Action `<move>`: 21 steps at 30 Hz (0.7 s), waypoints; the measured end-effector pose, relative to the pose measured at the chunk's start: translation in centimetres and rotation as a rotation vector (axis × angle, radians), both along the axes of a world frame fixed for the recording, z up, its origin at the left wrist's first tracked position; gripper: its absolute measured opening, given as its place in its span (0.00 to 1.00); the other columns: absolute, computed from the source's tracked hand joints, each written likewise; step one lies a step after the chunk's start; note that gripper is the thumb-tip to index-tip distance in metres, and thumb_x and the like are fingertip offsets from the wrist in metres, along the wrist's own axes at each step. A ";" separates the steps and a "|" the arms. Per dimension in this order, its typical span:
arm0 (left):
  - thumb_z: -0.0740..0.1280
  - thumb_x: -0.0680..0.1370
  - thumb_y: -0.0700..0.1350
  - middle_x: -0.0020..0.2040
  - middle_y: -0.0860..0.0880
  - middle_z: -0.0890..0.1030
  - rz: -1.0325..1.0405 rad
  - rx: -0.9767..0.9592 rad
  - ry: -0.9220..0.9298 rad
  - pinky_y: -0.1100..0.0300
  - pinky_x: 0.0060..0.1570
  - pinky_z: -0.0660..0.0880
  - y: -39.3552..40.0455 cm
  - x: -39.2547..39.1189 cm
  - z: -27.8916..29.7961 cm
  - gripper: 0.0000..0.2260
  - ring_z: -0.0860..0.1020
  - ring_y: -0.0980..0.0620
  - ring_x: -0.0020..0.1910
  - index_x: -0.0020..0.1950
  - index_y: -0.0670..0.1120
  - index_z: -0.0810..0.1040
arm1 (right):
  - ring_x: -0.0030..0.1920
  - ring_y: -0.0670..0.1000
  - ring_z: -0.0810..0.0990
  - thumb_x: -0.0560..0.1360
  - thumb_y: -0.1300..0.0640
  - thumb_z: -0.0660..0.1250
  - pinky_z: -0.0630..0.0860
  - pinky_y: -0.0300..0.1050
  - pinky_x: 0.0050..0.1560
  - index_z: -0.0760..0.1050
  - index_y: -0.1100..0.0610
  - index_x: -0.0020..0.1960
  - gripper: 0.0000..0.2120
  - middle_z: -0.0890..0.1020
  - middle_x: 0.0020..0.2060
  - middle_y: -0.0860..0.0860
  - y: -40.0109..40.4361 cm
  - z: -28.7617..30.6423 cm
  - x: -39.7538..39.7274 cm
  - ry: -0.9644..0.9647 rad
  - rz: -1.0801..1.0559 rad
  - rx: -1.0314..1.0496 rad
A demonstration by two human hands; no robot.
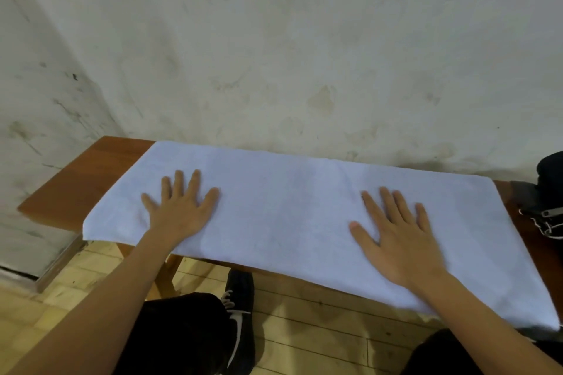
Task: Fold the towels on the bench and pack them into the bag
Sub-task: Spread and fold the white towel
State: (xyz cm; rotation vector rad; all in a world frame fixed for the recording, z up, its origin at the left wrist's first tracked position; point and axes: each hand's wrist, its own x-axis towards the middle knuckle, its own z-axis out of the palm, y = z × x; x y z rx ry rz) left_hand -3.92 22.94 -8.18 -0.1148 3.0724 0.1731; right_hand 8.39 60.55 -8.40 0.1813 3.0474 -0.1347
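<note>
Towel point(289, 207), pale blue, 1 in view: spread flat along the wooden tabletop point(76, 189), near edge overhanging; looks soft, light, limp, likely to sag and drag if lifted from the middle, so best taken by pinching 2 corners of a short end; left hand point(179, 207) and right hand point(396, 240), 2 in all, each grip open, fingers straight, palms flat on the cloth; dark bag point(548, 192), 1, partly in view at the right end, touching the tabletop.
</note>
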 end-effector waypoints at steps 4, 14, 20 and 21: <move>0.39 0.77 0.70 0.81 0.50 0.41 -0.006 -0.012 -0.022 0.33 0.73 0.38 -0.2 0.6 -0.1 0.34 0.40 0.44 0.79 0.80 0.58 0.41 | 0.79 0.51 0.36 0.65 0.26 0.21 0.36 0.58 0.78 0.33 0.42 0.79 0.45 0.38 0.80 0.49 0.0 0.1 0.3 -0.006 0.000 0.008; 0.47 0.82 0.63 0.81 0.47 0.48 0.091 0.104 0.085 0.36 0.74 0.40 -0.1 2.8 -0.3 0.30 0.44 0.46 0.79 0.81 0.52 0.47 | 0.80 0.50 0.38 0.77 0.31 0.37 0.37 0.63 0.77 0.37 0.44 0.80 0.36 0.40 0.81 0.48 -3.0 1.4 -0.7 0.007 0.043 -0.033; 0.47 0.76 0.73 0.81 0.47 0.40 0.251 0.102 -0.089 0.33 0.72 0.37 -1.7 2.9 1.3 0.38 0.38 0.43 0.79 0.80 0.55 0.43 | 0.80 0.49 0.37 0.80 0.32 0.41 0.39 0.56 0.79 0.42 0.46 0.81 0.34 0.41 0.81 0.48 -12.0 3.0 -5.2 -0.008 0.296 -0.109; 0.47 0.74 0.76 0.81 0.47 0.38 0.264 0.115 -0.130 0.32 0.71 0.36 -2.4 2.8 1.4 0.41 0.36 0.42 0.78 0.80 0.55 0.41 | 0.80 0.50 0.37 0.79 0.31 0.42 0.39 0.57 0.79 0.41 0.45 0.81 0.35 0.40 0.81 0.49 -13.7 3.2 -6.3 -0.016 0.313 -0.093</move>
